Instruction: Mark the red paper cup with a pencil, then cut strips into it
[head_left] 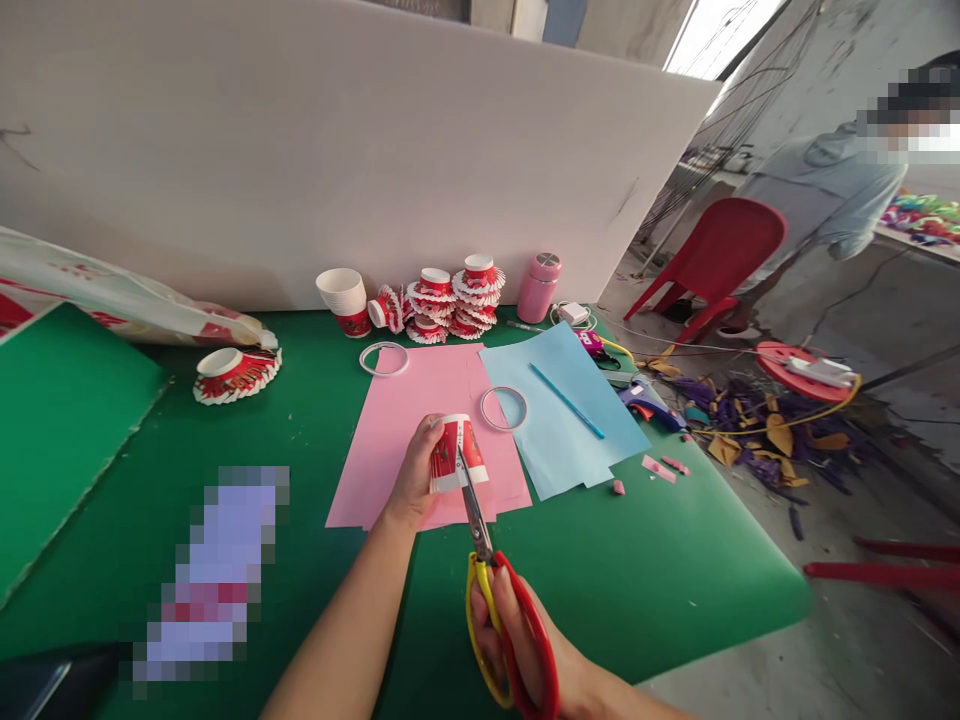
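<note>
My left hand is wrapped round a red and white paper cup, which lies tilted above the pink paper sheets. In my right hand are scissors with one yellow and one red handle; the fingers pass through the loops. The blades point away from me and meet the cup's side, nearly closed. A white ring lies across the edges of the pink paper and the blue paper. Another white ring rests at the pink paper's far left corner.
Fringed red cups, stacked cups and a pink bottle stand along the white board. One fringed cup is at the left. A blue pencil and glue gun lie right. Beyond are a red chair and a person.
</note>
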